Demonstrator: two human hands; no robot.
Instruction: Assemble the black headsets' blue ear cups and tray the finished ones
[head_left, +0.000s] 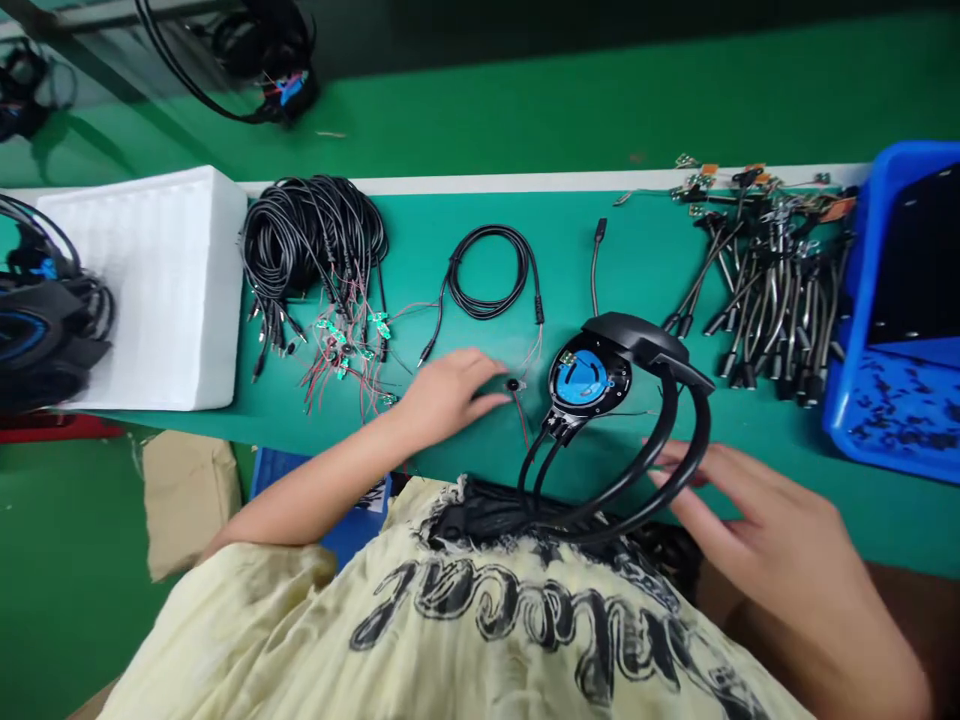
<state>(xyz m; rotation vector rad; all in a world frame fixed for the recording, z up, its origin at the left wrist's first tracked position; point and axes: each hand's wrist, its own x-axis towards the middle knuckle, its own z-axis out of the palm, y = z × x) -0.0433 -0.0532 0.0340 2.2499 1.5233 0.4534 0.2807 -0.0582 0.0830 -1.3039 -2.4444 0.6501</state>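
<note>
My left hand (450, 395) hovers over the bench with thumb and index finger apart. Just beyond its fingertips lies a small round black part (514, 384) on thin red wires, joined to a coiled black cable (491, 272) with a plug. In front of me a black headset (636, 340) is propped at a tilt, its headband loop reaching down to my lap. One earcup stands exposed, with a blue round inside (583, 377) and a small circuit board. My right hand (765, 510) is at the headband's right side, thumb and fingers closed around the outer band; the fingertips are partly hidden.
To the left lie a bundle of black cables (315, 235) with green boards and a white foam box (165, 290). A single short cable (598, 262) lies behind the headset. On the right are many short microphone stalks (780, 290) and a blue bin (844, 380).
</note>
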